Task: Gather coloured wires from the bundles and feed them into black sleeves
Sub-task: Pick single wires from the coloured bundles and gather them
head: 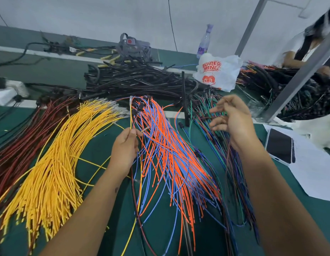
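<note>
Pinched in the left hand (124, 145): a few thin wires, one yellow wire (130, 115) standing upright above the fingers, a dark red one trailing below. Hovering to the right, over the mixed green, blue and purple bundle (221, 145), the right hand (232, 119), fingers spread and loosely bent; whether gripping any strand, impossible to tell. Between the two hands, fanned across the green mat (97, 150), the orange and blue bundle (171, 154), smooth-coated, ends cut blunt. Left of that, a thick sheaf of yellow wires (55, 163) with clear-tipped terminals at the far end, then dark red wires (18, 145) at the mat's edge. Behind the bundles, heaped and tangled, matte black sleeves (134, 80), one standing nearly upright near the green wires. Further back, a crinkled white plastic bag (219, 71) printed in red, and a clear plastic bottle (204, 43). At far right, a phone (279, 145) lying on white paper, and another person's forearm beyond a slanted metal post (297, 76).
</note>
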`<move>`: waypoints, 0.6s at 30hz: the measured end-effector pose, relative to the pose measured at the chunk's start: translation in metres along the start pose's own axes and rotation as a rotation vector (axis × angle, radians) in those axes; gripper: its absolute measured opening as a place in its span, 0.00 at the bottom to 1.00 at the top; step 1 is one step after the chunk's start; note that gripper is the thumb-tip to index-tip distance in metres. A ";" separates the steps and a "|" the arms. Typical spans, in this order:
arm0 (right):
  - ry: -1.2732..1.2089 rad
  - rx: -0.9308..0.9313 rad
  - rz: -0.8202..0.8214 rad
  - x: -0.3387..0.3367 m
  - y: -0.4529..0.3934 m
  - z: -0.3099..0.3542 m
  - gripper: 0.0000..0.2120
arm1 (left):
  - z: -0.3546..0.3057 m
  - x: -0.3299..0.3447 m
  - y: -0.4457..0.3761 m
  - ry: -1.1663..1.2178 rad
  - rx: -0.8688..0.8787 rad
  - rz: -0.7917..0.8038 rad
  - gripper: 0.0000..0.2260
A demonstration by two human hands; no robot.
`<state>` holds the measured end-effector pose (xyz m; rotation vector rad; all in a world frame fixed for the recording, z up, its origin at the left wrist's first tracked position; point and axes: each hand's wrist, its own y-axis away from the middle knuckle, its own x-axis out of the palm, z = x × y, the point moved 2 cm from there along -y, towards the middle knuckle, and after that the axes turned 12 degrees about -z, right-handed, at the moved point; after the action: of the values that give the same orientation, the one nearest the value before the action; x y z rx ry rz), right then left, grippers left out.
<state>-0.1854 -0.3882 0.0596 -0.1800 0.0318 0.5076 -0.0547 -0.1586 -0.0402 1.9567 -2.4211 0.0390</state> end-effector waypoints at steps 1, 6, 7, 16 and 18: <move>0.077 0.011 0.008 -0.004 -0.002 0.002 0.13 | 0.000 0.000 0.000 0.002 -0.004 0.000 0.14; 0.898 0.070 0.381 -0.012 0.002 -0.008 0.07 | 0.000 0.001 -0.001 0.024 -0.025 -0.002 0.14; 0.963 0.039 0.410 -0.010 0.004 -0.012 0.06 | 0.000 0.001 -0.001 0.033 -0.027 0.002 0.14; 1.228 -0.013 0.350 0.017 0.025 -0.048 0.18 | 0.001 -0.001 0.000 0.024 -0.007 0.020 0.14; 1.169 0.025 0.337 0.016 0.025 -0.051 0.16 | 0.000 -0.001 0.000 0.033 -0.004 0.027 0.14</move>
<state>-0.1834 -0.3680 0.0044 -0.4309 1.2244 0.6776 -0.0544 -0.1577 -0.0403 1.9062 -2.4253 0.0670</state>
